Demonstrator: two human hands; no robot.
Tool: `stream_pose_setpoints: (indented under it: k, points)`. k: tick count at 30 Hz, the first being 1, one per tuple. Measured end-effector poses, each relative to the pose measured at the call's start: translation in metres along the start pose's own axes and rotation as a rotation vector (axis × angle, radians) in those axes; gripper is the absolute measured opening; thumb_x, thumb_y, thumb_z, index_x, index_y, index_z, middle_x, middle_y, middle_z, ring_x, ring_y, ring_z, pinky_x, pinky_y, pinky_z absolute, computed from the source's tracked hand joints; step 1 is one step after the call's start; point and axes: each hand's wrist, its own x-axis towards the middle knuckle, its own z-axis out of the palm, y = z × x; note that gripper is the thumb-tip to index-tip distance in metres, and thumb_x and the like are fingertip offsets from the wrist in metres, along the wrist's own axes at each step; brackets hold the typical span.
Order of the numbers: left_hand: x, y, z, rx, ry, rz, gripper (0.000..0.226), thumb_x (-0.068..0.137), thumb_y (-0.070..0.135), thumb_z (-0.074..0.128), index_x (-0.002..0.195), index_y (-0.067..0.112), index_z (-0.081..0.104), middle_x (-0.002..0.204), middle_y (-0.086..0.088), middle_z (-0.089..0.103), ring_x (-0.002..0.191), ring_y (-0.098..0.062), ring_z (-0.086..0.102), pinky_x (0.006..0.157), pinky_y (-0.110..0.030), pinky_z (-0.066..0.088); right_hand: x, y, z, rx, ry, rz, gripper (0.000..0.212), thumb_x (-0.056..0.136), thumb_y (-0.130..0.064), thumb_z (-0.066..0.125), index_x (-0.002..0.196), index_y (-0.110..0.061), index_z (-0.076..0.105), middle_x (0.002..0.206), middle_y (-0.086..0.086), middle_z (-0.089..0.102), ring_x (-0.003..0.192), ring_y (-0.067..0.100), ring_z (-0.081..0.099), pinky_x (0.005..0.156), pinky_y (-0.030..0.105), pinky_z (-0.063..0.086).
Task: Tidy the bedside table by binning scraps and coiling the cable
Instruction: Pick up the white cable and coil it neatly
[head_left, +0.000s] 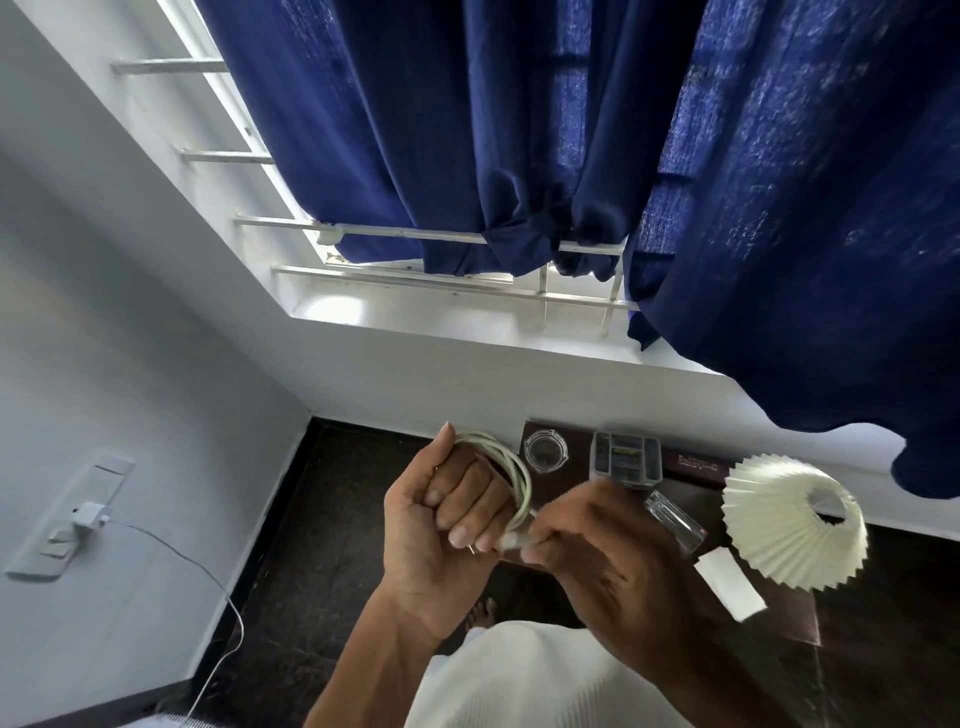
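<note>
- L hand, bottom centre of frame: fingers clenched round the white cable. Loops sit round the fingers, which act as a former so the coil keeps 1 shape.
- R hand, just right of it: thumb + fingertips pinch the cable end. It's blurred, so can't tell plug type. My read: holding the tail to tuck or wrap it so the loops don't spring apart.
- Cable is held in the air, toward frame-left of the bedside table, not resting on it.
- Step, judged: coil nearly done; tail needs securing, then set it down.
- White paper scrap lies flat on the table, lower right, just beside the pleated lampshade. Looks like 1 scrap not yet binned. No bin in view.
- Back of table, centre-right: glass dish + compartment box side by side. A clear bottle lies on its side near the R hand.
- Lower left: wall charger w/ thin wire trailing to the floor, apart from the coil as far as visible.
</note>
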Motion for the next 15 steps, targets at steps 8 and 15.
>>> stream_pose_setpoints:
  k: [8, 15]
  points:
    - [-0.0077, -0.001, -0.0038, 0.304, 0.097, 0.005, 0.057, 0.098, 0.028, 0.053, 0.046, 0.021, 0.031, 0.037, 0.006, 0.03, 0.03, -0.009, 0.026, 0.037, -0.027, 0.017, 0.0009, 0.0049, 0.009, 0.287, 0.005, 0.271, 0.031, 0.09, -0.051, 0.064, 0.088, -0.022, 0.075, 0.121, 0.001, 0.055, 0.118, 0.025, 0.059, 0.091, 0.031, 0.055]
    - [-0.0078, -0.0046, -0.0004, 0.754, -0.014, 0.045, 0.051, 0.097, 0.031, 0.053, 0.047, 0.028, 0.053, 0.04, 0.006, 0.039, 0.033, -0.016, 0.022, 0.037, -0.031, 0.019, 0.0002, -0.0016, 0.0067, 0.674, -0.117, 0.534, 0.035, 0.08, -0.023, 0.081, 0.105, -0.002, 0.069, 0.111, 0.011, 0.074, 0.105, 0.027, 0.072, 0.085, 0.029, 0.057]
